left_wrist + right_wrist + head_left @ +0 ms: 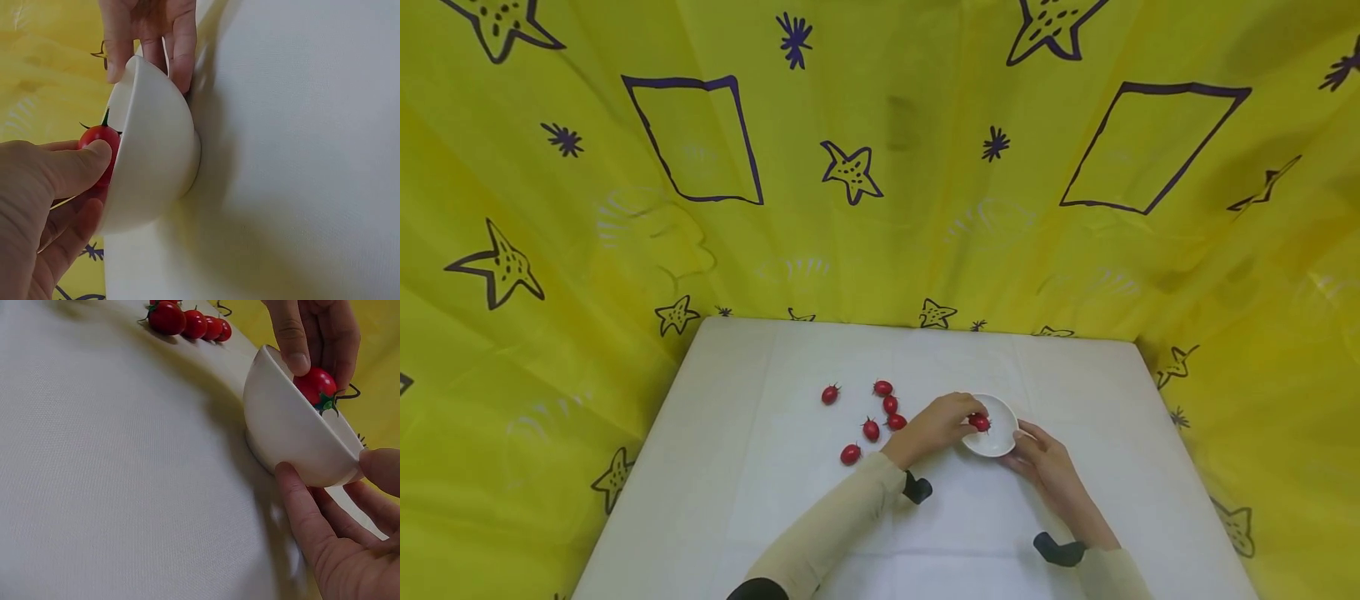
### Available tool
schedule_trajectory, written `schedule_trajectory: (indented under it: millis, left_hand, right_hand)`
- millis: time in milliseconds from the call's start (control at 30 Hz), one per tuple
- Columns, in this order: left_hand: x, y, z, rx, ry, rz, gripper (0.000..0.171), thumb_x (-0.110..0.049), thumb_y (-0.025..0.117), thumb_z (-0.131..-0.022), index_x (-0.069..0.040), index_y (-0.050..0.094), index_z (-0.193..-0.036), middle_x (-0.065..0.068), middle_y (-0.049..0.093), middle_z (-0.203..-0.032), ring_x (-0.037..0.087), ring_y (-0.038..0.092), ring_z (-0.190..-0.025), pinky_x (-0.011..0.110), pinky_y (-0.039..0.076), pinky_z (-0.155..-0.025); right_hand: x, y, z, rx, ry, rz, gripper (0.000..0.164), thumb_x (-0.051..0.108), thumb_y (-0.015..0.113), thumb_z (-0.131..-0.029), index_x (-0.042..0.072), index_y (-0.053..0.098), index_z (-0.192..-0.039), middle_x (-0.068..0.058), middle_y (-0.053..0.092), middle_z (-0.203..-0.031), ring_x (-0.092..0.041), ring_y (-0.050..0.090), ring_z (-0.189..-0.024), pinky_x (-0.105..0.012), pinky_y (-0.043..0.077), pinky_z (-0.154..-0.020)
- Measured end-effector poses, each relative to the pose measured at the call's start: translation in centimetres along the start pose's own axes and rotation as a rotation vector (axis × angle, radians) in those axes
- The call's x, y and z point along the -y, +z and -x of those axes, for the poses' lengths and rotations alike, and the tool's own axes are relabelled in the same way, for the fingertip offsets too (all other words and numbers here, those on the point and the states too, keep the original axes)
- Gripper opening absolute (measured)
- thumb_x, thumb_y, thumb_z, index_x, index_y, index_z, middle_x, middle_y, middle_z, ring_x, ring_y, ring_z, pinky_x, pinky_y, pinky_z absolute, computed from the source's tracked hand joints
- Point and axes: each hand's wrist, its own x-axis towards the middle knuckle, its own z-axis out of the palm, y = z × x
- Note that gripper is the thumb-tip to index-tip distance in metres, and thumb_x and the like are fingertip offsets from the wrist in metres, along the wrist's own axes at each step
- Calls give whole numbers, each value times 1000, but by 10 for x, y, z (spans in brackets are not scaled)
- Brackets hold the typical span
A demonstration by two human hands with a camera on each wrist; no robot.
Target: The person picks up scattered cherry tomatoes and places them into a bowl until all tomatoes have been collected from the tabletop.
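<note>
My left hand (934,427) pinches a red cherry tomato (979,423) between thumb and fingers at the mouth of a small white bowl (997,443). In the left wrist view the tomato (100,135), with its green stem, overlaps the bowl's rim (132,94). My right hand (1051,468) grips the bowl from the right side. Its thumb (381,470) lies on the rim, while the other fingers (306,512) support the outer wall from below. The bowl's foot is close over the white tabletop.
Left of the bowl, several more cherry tomatoes lie loose on the white table (775,500), among them one tomato (830,394) farther left and one (850,454) nearest me. A yellow curtain (887,250) with drawn stars stands behind the table and along its sides.
</note>
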Motion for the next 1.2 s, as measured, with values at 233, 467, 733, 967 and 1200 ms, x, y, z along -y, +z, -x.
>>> schedule_trajectory:
  millis: [233,467,733,967,1200]
  left_hand:
    - [-6,7,-5,22,13,-41,26,-13,69,-101,-14,70,-126,-4,72,-122,8,63,-111,16,48,-107]
    - [-12,10,-7,37,4,-120,21,-10,70,-99,-15,72,-120,-7,71,-107,4,60,-95,11,50,-96]
    - [-17,13,-12,40,23,-268,14,-14,72,-98,-20,72,-110,-11,71,-98,4,58,-87,13,49,-88]
    - [-19,16,-17,37,22,-324,10,-17,74,-97,-20,73,-106,-11,74,-95,5,58,-86,15,50,-88]
    - [-21,19,-18,46,13,-310,10,-16,75,-96,-20,73,-105,-11,75,-96,5,58,-85,15,51,-87]
  right_hand:
    - [1,-1,4,-2,-16,0,56,14,50,-111,-8,29,-158,-19,57,-146,-2,70,-105,-32,59,-98]
    - [1,-2,4,-4,-27,-9,57,15,53,-110,-8,32,-157,-7,65,-134,-4,70,-105,-32,60,-97]
    - [1,1,5,-5,-18,18,58,16,54,-109,-7,31,-157,-19,60,-143,-3,70,-103,-30,60,-97]
    - [3,2,3,-12,-8,-2,56,14,54,-109,-7,33,-156,-14,63,-138,-5,70,-104,-30,60,-97]
    - [1,2,5,-1,-13,-12,56,13,55,-108,-8,33,-156,-8,65,-133,-6,69,-104,-31,60,-98]
